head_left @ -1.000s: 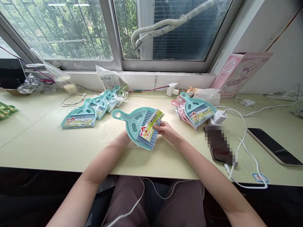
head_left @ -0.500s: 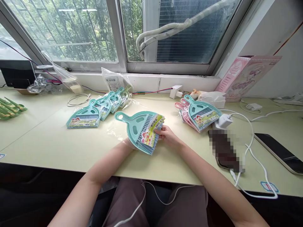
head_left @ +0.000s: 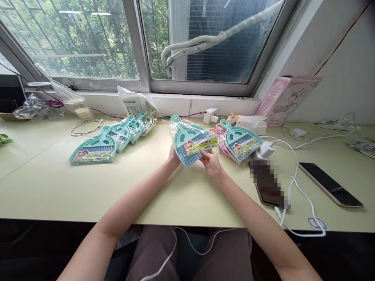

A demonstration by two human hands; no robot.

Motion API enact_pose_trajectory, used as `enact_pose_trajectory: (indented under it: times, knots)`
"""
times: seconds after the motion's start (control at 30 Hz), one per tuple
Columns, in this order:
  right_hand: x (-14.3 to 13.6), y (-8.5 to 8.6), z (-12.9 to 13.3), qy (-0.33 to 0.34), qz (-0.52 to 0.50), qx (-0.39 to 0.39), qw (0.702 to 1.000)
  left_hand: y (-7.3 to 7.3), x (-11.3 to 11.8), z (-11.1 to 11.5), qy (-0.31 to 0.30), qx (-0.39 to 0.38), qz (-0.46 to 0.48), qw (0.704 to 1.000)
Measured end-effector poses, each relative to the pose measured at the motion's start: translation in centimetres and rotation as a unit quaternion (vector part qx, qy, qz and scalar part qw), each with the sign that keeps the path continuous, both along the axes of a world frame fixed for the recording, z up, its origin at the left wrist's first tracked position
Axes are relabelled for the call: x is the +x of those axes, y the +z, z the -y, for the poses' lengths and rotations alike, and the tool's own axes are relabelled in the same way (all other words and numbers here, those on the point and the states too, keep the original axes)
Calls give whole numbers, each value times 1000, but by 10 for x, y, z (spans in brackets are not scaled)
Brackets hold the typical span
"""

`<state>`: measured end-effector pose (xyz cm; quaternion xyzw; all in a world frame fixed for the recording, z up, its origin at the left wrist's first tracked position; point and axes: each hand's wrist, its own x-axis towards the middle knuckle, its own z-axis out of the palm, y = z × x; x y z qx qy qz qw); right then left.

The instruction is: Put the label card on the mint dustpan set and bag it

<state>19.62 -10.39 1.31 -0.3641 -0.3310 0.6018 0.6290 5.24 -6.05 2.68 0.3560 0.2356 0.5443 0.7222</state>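
Note:
A teal dustpan and brush set (head_left: 182, 134) with a yellow-green label is held up above the desk, its ring handle at the top. Clear plastic shows around its handle and upper edges. My right hand (head_left: 212, 163) pinches the lower right corner, thumb on the front by the label. At the left edge, my left hand (head_left: 174, 155) is closed on the set, its fingers mostly hidden behind it. Just right of the held set lies a stack of wrapped sets, a teal one (head_left: 241, 139) over pink ones (head_left: 224, 147).
Several wrapped teal sets (head_left: 95, 150) lie overlapping on the left of the desk (head_left: 140, 199), with a green one (head_left: 150, 124) behind. To the right are a charger (head_left: 266, 150), white cables, a blurred phone (head_left: 268, 185) and another phone (head_left: 331, 183). A pink box (head_left: 288, 101) stands behind.
Both hands have moved the held set forward and slightly right, towards the stack. It has turned so its handle points up more, and plastic now shows around the handle. The view has shifted a little.

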Motion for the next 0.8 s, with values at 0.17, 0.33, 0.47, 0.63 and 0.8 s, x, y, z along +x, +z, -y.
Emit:
enact_pose_trajectory:
  times: [0.17,0.33,0.47,0.63,0.8]
  knots:
    - [8,-2,-6,-49,-22,-10,999,0,-4,0,49,66,-51,995]
    - [15,1,-9,-37,-17,-25,999,1,-4,9,35,110,-127,985]
    - [16,3,-11,-32,-34,-34,998,3,-6,8,20,87,-127,988]
    - [14,1,-14,-87,-81,-22,993,-1,-7,8,-23,95,-133,986]
    - [18,-1,-19,-101,-70,-2,992,-2,-10,6,-108,96,-136,980]
